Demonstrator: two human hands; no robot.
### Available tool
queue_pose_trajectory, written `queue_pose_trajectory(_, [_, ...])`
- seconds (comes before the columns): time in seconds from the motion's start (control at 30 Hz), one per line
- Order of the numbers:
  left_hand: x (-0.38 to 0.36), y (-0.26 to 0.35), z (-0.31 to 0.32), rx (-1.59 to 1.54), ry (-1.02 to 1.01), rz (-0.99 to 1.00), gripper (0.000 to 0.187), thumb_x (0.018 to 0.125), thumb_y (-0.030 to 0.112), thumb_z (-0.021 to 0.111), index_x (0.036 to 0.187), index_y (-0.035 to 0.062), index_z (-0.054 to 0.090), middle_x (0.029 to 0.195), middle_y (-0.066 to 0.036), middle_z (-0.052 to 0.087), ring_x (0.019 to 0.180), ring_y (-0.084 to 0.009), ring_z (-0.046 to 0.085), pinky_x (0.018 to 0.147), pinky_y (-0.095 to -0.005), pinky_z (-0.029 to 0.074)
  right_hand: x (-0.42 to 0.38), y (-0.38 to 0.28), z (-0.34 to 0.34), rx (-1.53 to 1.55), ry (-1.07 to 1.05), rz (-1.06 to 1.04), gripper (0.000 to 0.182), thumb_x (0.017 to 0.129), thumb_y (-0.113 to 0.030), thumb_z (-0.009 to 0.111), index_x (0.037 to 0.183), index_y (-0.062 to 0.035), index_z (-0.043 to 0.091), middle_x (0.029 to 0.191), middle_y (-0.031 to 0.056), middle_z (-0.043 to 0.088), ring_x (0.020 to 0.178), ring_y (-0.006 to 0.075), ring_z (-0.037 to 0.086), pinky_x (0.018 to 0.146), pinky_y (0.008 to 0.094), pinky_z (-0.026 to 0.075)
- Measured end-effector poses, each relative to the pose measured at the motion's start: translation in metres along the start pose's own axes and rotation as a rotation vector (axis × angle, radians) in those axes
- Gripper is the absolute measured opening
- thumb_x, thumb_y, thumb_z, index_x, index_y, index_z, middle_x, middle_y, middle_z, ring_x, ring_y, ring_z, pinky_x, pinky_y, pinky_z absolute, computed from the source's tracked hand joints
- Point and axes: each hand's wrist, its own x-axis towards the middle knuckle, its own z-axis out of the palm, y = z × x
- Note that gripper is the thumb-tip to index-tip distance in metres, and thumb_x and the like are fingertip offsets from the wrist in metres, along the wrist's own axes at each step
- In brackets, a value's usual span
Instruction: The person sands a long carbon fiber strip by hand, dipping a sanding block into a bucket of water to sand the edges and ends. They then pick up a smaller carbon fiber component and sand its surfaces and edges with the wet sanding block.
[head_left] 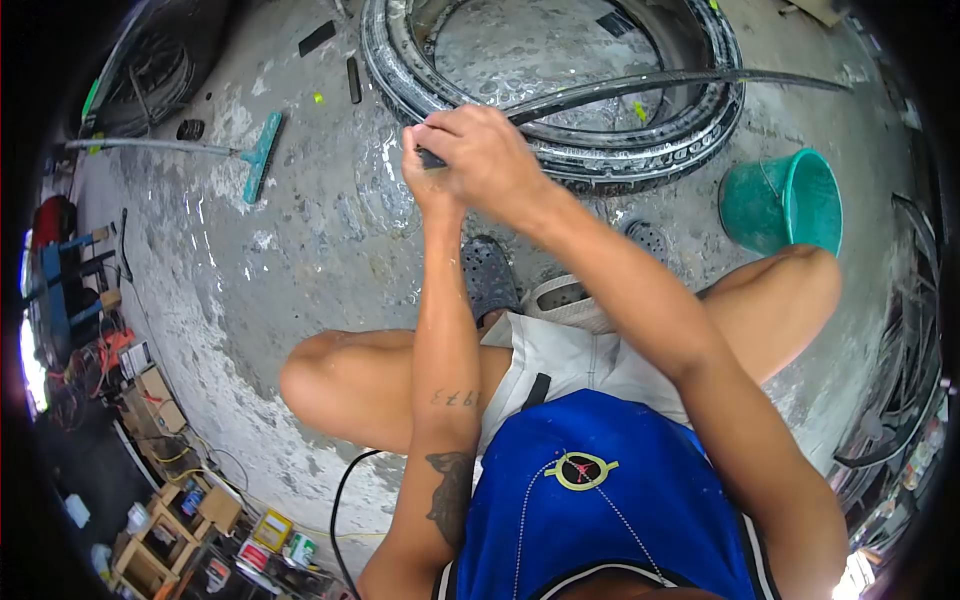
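Note:
A long black rubber strip (pixel 640 88) runs from my hands to the right, passing over a worn tire (pixel 640 158). The tire lies flat on the wet floor just ahead of my feet and has whitish streaks on it. My left hand (pixel 428 185) is closed around the near end of the strip. Over the same end, partly covering the left, my right hand (pixel 490 160) is wrapped with its fingers curled. Both hands sit at the tire's lower left side. What lies between the palms is mostly hidden.
A green bucket (pixel 755 205) stands to the right by my knee. At left lies a long-handled brush with a teal head (pixel 263 158). Black scraps (pixel 317 38) lie on the floor. Rubber strips (pixel 900 370) are along the right edge; boxes and tools (pixel 160 540) at lower left.

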Motion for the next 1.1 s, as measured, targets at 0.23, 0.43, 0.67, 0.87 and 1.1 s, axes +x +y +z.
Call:
queue_pose_trajectory(0.23, [-0.01,0.001,0.023,0.655,0.127,0.261,0.051,0.067,0.012,0.097,0.096,0.0051,0.055,0.106,-0.011,0.067,0.096,-0.0158,0.063,0.089,-0.0298,0.052,-0.051,0.156,-0.144,-0.307,0.09,0.225,0.047,0.077,0.015,0.056,0.113,-0.0087,0.073,0.112,0.0104,0.073,0.097,0.029,0.072,0.089,0.0345,0.056])
queue_pose_trajectory(0.43, [-0.007,-0.004,0.018,0.634,0.117,0.316,0.049,0.068,0.007,0.095,0.097,0.0051,0.055,0.099,-0.008,0.067,0.09,-0.0133,0.062,0.084,-0.028,0.051,-0.019,0.048,-0.047,-0.186,0.05,0.101,0.039,0.068,0.005,0.06,0.103,-0.0059,0.074,0.108,0.013,0.073,0.103,0.0311,0.067,0.091,0.0438,0.053])
queue_pose_trajectory(0.67, [-0.017,0.001,0.022,0.687,0.107,0.309,0.051,0.066,0.006,0.095,0.095,0.007,0.053,0.103,-0.011,0.068,0.097,-0.017,0.063,0.092,-0.0313,0.051,-0.025,0.077,-0.098,-0.361,-0.173,0.143,0.042,0.069,0.007,0.061,0.107,-0.004,0.073,0.105,0.0161,0.074,0.1,0.0333,0.069,0.093,0.043,0.053])
queue_pose_trajectory(0.87, [-0.023,0.006,0.027,0.688,0.111,0.32,0.054,0.063,0.011,0.098,0.093,0.0058,0.054,0.101,-0.007,0.065,0.091,-0.0143,0.062,0.086,-0.0288,0.052,-0.028,0.099,-0.116,-0.469,-0.121,0.258,0.035,0.073,0.004,0.06,0.103,-0.0044,0.075,0.101,0.0161,0.074,0.098,0.0356,0.069,0.092,0.0435,0.053])
queue_pose_trajectory(1.1, [-0.019,0.003,0.022,0.556,0.073,0.261,0.047,0.068,0.005,0.093,0.095,0.0051,0.054,0.104,-0.012,0.067,0.098,-0.0162,0.062,0.089,-0.0297,0.05,-0.014,0.036,-0.056,-0.129,-0.161,0.042,0.036,0.072,0.001,0.061,0.106,-0.0054,0.072,0.107,0.0133,0.073,0.101,0.0324,0.067,0.092,0.0438,0.052])
